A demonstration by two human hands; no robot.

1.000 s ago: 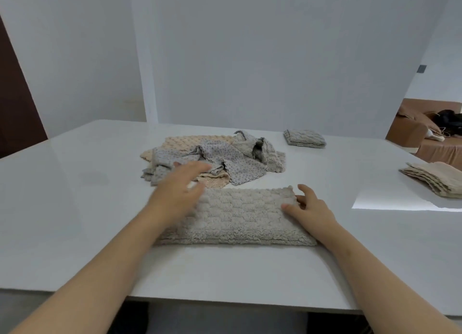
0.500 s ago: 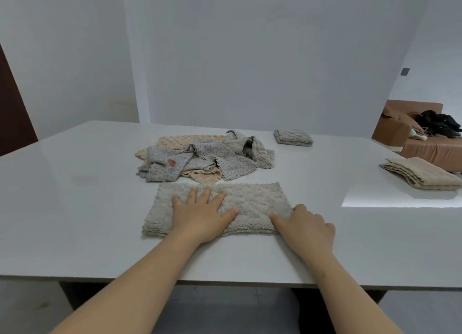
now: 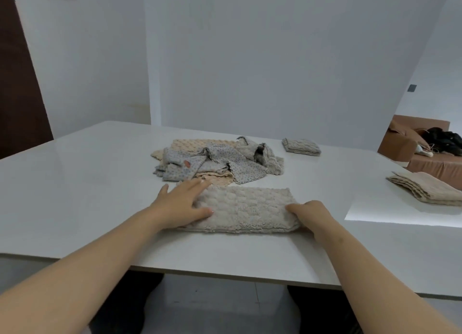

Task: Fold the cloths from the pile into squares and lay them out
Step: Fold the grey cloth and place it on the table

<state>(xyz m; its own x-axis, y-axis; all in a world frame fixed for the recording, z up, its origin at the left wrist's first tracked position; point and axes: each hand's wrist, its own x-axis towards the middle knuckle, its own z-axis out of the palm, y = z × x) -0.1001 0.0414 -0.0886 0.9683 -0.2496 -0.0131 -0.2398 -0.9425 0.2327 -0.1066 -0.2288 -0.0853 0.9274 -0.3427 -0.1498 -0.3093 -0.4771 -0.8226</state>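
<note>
Since the cloth (image 3: 245, 208), lying as a long strip on the worktop (image 3: 75, 183) just on your side of the pile (image 3: 215, 162), likely needs one more fold, your left hand (image 3: 183, 203) presses flat on its left end while your right hand (image 3: 308, 213) grips its right end.

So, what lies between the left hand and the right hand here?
The head view shows the long grey cloth lying between the left hand and right hand, flat on the table.

Nubby terry cloth (image 3: 245, 208); glossy smooth white table (image 3: 75, 183)
</note>
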